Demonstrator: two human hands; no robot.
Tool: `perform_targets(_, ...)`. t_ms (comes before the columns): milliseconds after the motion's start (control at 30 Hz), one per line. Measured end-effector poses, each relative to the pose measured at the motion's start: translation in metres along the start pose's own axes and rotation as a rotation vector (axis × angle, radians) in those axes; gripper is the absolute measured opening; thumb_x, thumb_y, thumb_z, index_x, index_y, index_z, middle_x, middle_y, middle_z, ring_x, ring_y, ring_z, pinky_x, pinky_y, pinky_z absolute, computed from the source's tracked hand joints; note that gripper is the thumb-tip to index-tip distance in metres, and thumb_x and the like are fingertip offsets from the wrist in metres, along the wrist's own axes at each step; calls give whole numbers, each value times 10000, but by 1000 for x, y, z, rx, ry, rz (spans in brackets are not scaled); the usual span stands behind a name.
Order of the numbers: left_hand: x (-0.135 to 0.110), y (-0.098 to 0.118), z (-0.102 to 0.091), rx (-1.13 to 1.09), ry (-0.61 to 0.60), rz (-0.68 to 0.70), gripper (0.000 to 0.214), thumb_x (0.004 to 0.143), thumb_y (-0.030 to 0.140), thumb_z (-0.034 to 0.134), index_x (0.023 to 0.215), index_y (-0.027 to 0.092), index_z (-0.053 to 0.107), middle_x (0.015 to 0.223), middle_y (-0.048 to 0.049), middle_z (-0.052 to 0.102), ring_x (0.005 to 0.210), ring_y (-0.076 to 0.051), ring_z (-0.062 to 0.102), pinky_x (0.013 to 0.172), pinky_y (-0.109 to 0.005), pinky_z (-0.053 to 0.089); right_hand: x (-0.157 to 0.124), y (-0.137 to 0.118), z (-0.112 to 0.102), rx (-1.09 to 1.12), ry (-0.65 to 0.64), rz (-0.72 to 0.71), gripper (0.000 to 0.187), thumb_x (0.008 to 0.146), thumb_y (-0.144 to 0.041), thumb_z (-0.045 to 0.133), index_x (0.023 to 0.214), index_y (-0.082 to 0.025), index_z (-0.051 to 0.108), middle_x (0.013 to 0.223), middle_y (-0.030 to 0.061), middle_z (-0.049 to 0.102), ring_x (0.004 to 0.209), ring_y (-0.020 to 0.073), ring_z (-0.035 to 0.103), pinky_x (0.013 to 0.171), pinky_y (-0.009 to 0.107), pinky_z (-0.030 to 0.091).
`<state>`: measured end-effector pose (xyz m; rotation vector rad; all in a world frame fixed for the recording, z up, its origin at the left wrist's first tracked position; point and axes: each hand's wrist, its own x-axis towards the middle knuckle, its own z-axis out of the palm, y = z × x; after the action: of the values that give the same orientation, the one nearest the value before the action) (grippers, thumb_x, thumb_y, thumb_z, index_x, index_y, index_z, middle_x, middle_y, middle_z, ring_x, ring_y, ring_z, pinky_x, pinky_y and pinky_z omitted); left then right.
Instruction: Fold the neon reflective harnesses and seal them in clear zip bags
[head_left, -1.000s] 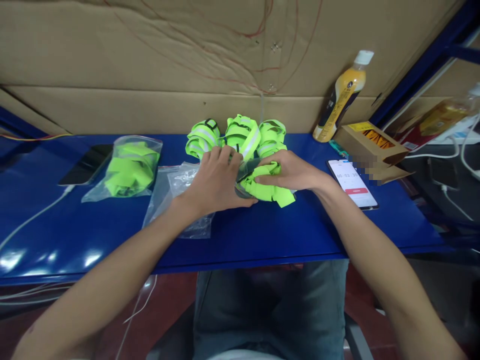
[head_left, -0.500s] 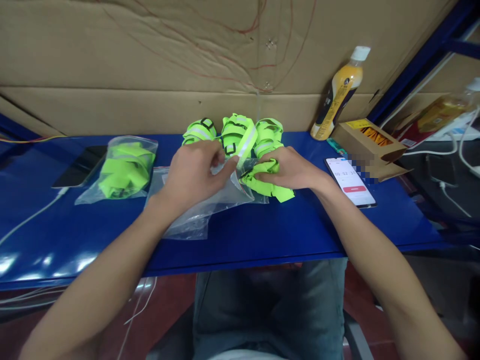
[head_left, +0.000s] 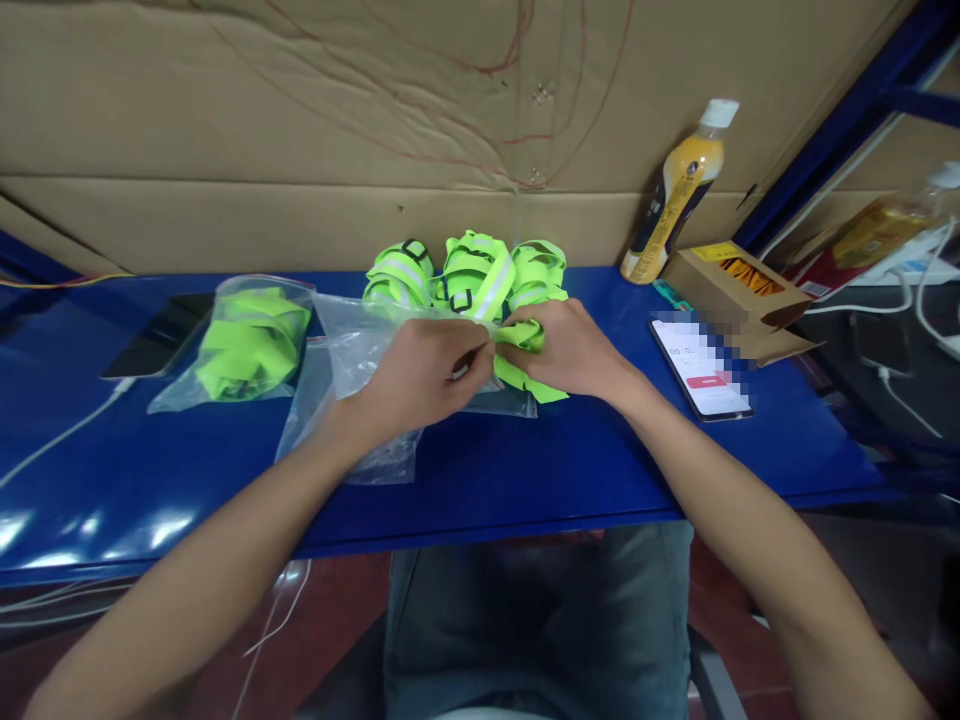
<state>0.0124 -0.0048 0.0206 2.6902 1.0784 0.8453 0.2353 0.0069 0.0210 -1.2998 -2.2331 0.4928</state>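
Observation:
My left hand pinches the edge of a clear plastic bag, which spreads out behind and to the left of it. Close beside it, my right hand is closed around a bundle of neon-yellow reflective strap; part of the strap hangs out below the fingers. The bundle meets the bag's edge between both hands; whether any of it is inside is hidden. Further clear bags lie flat under my left wrist. Behind the hands, three rolled reflective straps with black buckles stand in a row.
At left, a bagged neon-yellow strap lies beside a dark phone on a cable. At right are a lit phone, a yellow drink bottle and an open cardboard box. A cardboard wall backs the blue table.
My left hand has moved right and slightly down, drawing the bag's edge to the strap bundle. The bag now stands up more behind it. My right hand has shifted slightly left with the bundle.

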Motion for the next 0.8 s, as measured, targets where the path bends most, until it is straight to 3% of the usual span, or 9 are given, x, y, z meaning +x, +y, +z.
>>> perform_targets(133,-3,-5,0,130,100,98,363,1105,297,466,747,235,471,680,-20,547,663,-201,528,678,-382,420,3,1,4,130,132,-54,178,899,-360,768,922,-186,803,828,53,750,762,196,601,752,335,394)
perform_targets(233,-3,-12,-7,359,262,282,271,1068,437,629,922,212,668,1087,-134,721,1129,-354,653,993,-556,523,7,7,2,244,219,-75,252,848,-414,817,854,-174,742,769,15,677,733,164,537,721,317,385)
perform_targets(333,-4,-16,-19,430,289,398,438,934,570,818,1162,212,706,1614,-181,522,1562,-511,407,1271,-765,333,9,8,-3,329,289,-36,319,841,-462,842,834,-192,673,764,-2,641,716,149,490,692,314,381)
perform_targets(433,-5,-17,-26,387,183,311,427,1020,434,756,1353,209,614,1795,-169,307,1660,-466,348,1323,-676,357,7,6,-8,338,361,-57,323,834,-441,850,824,-211,623,758,-10,616,705,145,464,695,318,389)
perform_targets(500,-6,-17,-25,352,172,231,617,1019,447,753,1518,191,496,1794,-228,311,1604,-469,450,1239,-650,463,4,3,-10,275,391,-95,319,812,-438,856,847,-215,630,733,-26,582,694,142,446,705,320,384)
perform_targets(567,-6,-19,-21,361,188,177,988,909,557,845,1661,162,340,1698,-275,465,1460,-513,571,1140,-700,509,1,0,-10,212,373,-152,307,805,-443,842,875,-213,651,715,-37,567,687,141,450,721,319,384)
perform_targets(633,-6,-20,-13,431,188,162,1180,788,627,918,1692,170,313,1570,-257,601,1383,-561,590,1114,-779,476,-2,-4,-7,161,325,-222,274,822,-435,804,894,-205,674,734,-27,600,698,148,489,743,322,394)
perform_targets(700,-6,-20,-3,465,157,211,1056,788,620,916,1617,195,419,1471,-223,656,1398,-567,568,1155,-802,437,-4,-8,-1,103,292,-261,234,838,-406,766,908,-196,689,796,8,659,747,175,557,767,332,408)
perform_targets(800,-7,-20,11,422,144,323,816,890,508,862,1516,166,466,1358,-222,675,1347,-490,633,1150,-687,527,-4,-13,7,44,282,-223,189,815,-356,747,877,-195,671,866,55,699,840,227,631,796,354,429)
